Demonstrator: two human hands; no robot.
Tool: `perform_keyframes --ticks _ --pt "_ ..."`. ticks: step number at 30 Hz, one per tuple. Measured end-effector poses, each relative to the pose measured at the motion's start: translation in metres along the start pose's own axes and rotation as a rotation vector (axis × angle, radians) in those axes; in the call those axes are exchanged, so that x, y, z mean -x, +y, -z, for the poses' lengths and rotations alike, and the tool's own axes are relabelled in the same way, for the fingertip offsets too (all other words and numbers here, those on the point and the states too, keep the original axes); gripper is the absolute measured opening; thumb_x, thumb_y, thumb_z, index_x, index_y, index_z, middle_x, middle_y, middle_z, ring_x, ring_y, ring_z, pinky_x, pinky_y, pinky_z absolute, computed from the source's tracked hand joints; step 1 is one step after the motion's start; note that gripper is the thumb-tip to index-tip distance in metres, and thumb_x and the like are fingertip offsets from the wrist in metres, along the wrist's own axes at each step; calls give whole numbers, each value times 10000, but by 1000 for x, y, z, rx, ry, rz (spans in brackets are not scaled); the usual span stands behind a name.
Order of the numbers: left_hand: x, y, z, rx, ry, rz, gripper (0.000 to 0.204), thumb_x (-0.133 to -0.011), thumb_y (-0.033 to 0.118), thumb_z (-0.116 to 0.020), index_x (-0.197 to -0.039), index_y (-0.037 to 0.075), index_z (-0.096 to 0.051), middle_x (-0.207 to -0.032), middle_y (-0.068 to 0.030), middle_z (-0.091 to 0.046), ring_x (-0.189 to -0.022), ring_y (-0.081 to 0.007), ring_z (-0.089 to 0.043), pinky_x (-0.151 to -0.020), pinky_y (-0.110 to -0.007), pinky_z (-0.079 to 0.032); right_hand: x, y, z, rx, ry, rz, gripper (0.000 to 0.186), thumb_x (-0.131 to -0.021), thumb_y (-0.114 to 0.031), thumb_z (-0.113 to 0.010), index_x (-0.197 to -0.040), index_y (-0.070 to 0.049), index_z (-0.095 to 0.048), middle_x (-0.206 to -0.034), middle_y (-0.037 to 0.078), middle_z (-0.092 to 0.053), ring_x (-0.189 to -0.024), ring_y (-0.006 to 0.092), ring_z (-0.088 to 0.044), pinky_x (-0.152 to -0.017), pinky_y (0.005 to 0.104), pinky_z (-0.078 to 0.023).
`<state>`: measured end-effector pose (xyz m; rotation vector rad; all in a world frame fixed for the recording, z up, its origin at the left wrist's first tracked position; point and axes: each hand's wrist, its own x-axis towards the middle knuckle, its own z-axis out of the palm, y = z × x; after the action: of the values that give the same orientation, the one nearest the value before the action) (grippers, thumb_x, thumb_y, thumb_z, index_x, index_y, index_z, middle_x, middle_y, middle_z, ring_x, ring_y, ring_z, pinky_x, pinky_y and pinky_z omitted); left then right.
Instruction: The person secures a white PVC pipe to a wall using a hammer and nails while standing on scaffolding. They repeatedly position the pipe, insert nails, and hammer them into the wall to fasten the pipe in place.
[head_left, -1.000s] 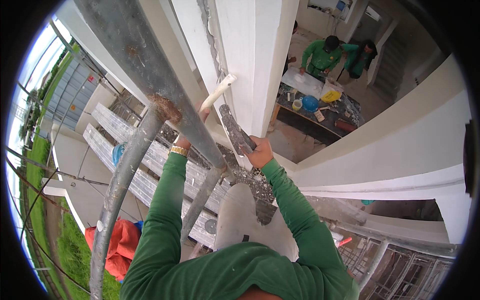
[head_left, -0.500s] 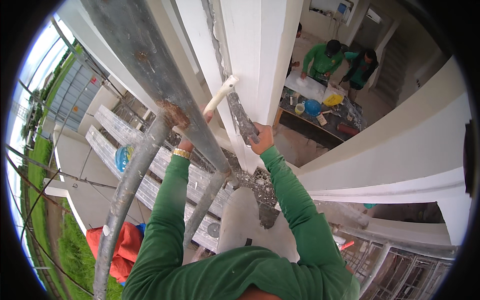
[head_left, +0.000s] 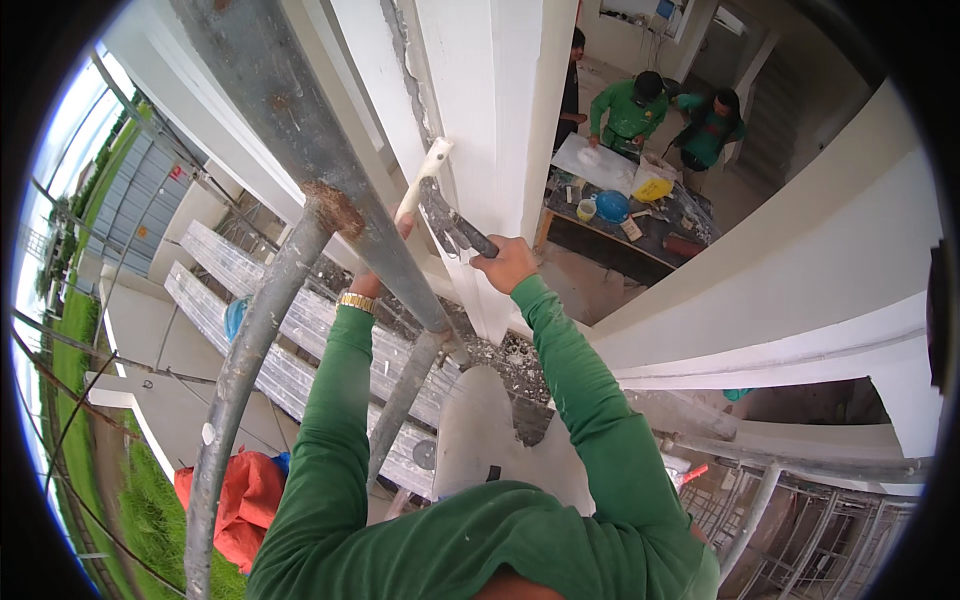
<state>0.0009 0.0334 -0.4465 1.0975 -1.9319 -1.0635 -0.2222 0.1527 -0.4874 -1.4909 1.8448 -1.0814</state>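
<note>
My left hand (head_left: 367,285), with a gold-coloured watch (head_left: 358,302) at its wrist, is partly hidden by the thick grey steel post (head_left: 300,130). Its fingers close round a pale tool with a long handle (head_left: 425,175) that has a hole near its upper end. My right hand (head_left: 508,265) grips the dark handle of a plaster-smeared scraper-like tool (head_left: 441,218). The blade end of this tool lies against or just beside the pale one; contact is unclear. Both are in front of a white wall column (head_left: 480,110) with a rough grey vertical joint (head_left: 408,65).
A slanting scaffold pipe (head_left: 250,345) joins the post on my left. Metal planks (head_left: 240,265) lie below, near a red cloth (head_left: 245,505). Lower right, other people stand round a dark table (head_left: 655,240) with a blue bowl (head_left: 612,207) and yellow bag (head_left: 653,189). A curved white wall (head_left: 800,260) is on my right.
The scraper-like tool has swung up and left, from pointing down along the column to lying across beside the pale tool. My right hand has shifted slightly left and up. The view has moved slightly.
</note>
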Motion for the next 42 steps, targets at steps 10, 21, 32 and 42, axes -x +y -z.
perform_keyframes --ticks 10,21,32,42 --pt "73 -87 7 -239 -32 -71 274 -963 136 -534 -1150 -40 -628 -1072 -162 -690 -961 -222 -632 -833 -332 -489 197 134 9 99 -246 -281 365 -765 -309 -789 -878 26 -699 -622 135 -604 -589 190 -555 -631 368 -483" --pt "18 -12 -3 -101 89 -435 433 -1023 360 -549 -1234 -18 -584 -916 -62 -566 -848 -132 -498 -737 -334 -448 180 106 1 -265 63 -306 419 -806 -378 -795 -800 21 -668 -598 107 -587 -564 162 -527 -581 361 -458" --pt "0 -6 -12 69 165 -292 480 -1008 390 -571 -1258 -19 -578 -793 -35 -523 -726 -130 -460 -652 -314 -409 64 -15 10 -205 238 108 343 -878 -314 -764 -827 11 -668 -560 83 -549 -499 170 -503 -533 349 -442" --pt "-2 -18 -3 38 97 -404 416 -1010 374 -568 -1198 3 -581 -820 -42 -505 -747 -132 -458 -653 -312 -400 -3 -12 -9 -220 294 371 192 -826 -172 -724 -829 4 -647 -621 164 -584 -517 276 -555 -542 363 -457"
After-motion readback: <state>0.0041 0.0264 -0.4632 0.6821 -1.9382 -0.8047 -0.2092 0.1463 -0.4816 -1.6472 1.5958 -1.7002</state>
